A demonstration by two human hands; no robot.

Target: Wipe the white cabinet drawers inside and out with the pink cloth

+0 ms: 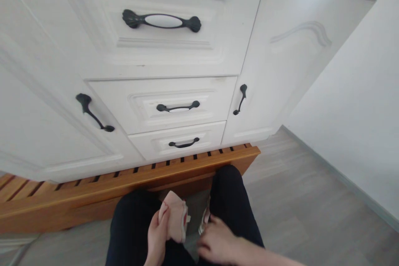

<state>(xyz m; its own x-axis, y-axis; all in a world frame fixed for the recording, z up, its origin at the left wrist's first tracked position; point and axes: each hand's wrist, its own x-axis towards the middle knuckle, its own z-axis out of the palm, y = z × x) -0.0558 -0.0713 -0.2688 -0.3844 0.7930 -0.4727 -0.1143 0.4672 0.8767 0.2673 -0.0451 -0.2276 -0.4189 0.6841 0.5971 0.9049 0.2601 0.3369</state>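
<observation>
My left hand is closed on a flat pink folded cloth piece, the thumb lying over its near side. Pale layered edges, a bit of red and a small white tag show along the cloth's right side. My right hand hangs between the knees, its fingers curled and slightly blurred. Whether it grips anything is hidden. Just beyond its fingers is a small pale, striped shape, partly covered by the right leg; its kind cannot be made out.
My dark-trousered knees reach up to a slatted wooden bench. Behind it rises a white cabinet with drawers, doors and dark handles. Grey floor and a white wall lie to the right.
</observation>
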